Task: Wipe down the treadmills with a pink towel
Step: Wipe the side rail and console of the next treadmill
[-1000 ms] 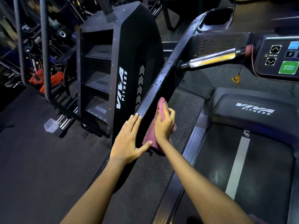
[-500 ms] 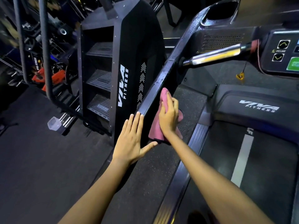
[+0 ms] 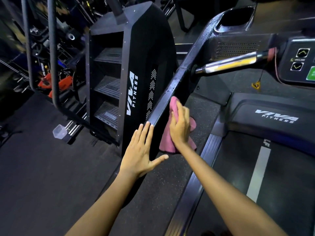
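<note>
Against the inner face of the treadmill's left upright (image 3: 172, 92), the right hand (image 3: 180, 126) presses the pink towel (image 3: 167, 140) flat, palm and straight fingers spread over the cloth so a broad patch of it bears on the black post. The towel's loose lower part hangs below the wrist, just above the speckled side deck (image 3: 170, 184). The left hand (image 3: 142, 154) lies open on the post's outer face, fingers straight and together, thumb splayed toward the towel and holding nothing; it seems placed there to brace the body and give the wiping hand something to push against. The post slopes up toward the chrome handlebar (image 3: 228, 63) and the console (image 3: 300, 60), so the stroke probably runs along that slope. The belt (image 3: 255, 176) and a neighbouring stair machine (image 3: 136, 65) sit to either side, apart from both hands.
</note>
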`<move>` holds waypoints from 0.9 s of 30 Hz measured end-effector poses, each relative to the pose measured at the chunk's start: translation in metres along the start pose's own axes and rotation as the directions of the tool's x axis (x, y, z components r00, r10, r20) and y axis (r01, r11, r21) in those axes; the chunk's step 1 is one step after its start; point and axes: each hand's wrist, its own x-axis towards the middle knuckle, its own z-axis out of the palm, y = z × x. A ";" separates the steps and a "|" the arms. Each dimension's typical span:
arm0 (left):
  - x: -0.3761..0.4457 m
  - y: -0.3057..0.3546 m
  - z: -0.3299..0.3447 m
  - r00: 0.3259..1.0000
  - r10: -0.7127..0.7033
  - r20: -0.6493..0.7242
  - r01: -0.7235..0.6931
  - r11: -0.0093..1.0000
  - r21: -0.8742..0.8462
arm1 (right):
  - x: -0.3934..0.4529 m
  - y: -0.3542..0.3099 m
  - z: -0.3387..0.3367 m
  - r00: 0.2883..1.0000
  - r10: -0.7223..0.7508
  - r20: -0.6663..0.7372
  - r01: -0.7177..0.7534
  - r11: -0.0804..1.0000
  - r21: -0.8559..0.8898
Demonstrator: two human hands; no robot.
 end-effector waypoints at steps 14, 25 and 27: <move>0.001 -0.001 -0.001 1.000 0.009 -0.005 -0.009 0.998 -0.063 | 0.000 -0.006 -0.007 0.996 -0.033 0.080 0.036 0.999 -0.030; 0.076 0.021 -0.019 0.992 0.119 -0.048 -0.115 0.991 0.071 | 0.023 0.008 0.001 0.978 0.178 0.113 -0.177 0.984 -0.020; 0.088 0.012 -0.015 0.980 0.197 -0.006 -0.196 0.976 0.098 | 0.004 0.013 -0.005 0.978 0.047 0.201 -0.050 0.999 0.012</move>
